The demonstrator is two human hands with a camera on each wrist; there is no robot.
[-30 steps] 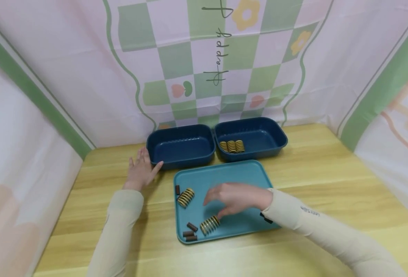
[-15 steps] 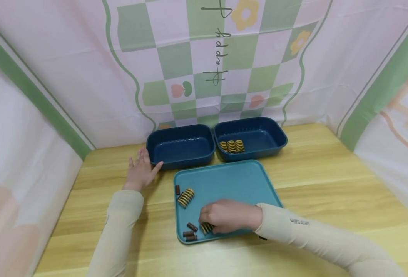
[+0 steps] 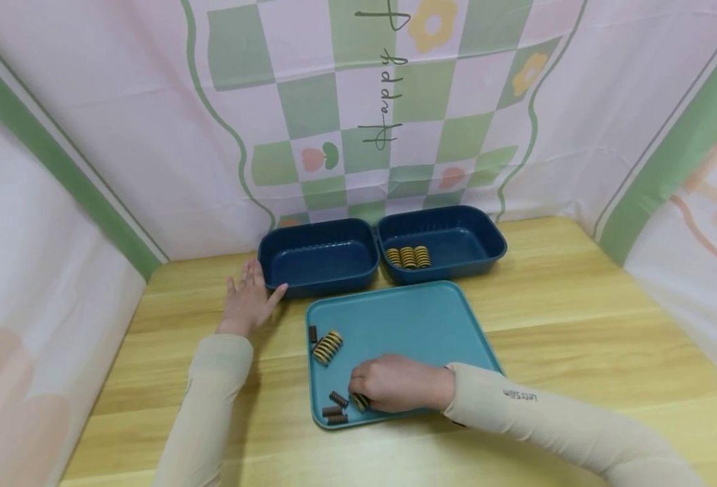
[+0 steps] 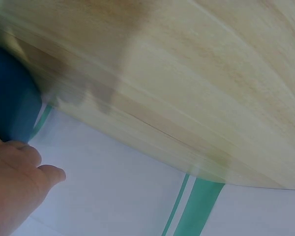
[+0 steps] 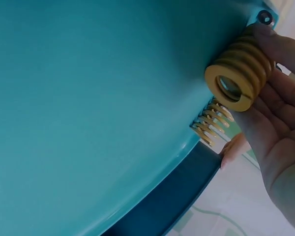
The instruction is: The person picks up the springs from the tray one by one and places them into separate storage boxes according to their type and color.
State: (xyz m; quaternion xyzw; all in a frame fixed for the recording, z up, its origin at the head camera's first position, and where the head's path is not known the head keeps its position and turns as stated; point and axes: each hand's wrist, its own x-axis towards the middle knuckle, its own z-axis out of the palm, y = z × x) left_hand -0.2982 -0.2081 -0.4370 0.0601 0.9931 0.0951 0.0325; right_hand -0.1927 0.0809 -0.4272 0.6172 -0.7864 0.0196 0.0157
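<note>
My right hand [image 3: 395, 383] pinches a thick yellow coil spring [image 5: 241, 69] between thumb and fingers, low over the front part of the teal tray [image 3: 395, 325]. In the head view most of that spring is covered by the hand. Just left of it lie several small dark brown springs [image 3: 334, 410]. Another yellow spring [image 3: 328, 348] rests at the tray's left side, beside a small brown spring [image 3: 312, 334]. My left hand [image 3: 246, 301] has its fingers straight and spread against the left end of the left blue bin [image 3: 318, 260].
The right blue bin [image 3: 456, 243] holds a row of three yellow springs [image 3: 408, 258] at its left end. Both bins stand behind the tray on the wooden table [image 3: 577, 325]. A patterned curtain [image 3: 395, 101] hangs behind and at both sides.
My right hand has come down and toward the front of the tray and taken hold of the yellow spring lying there. The left hand has stayed at the bin.
</note>
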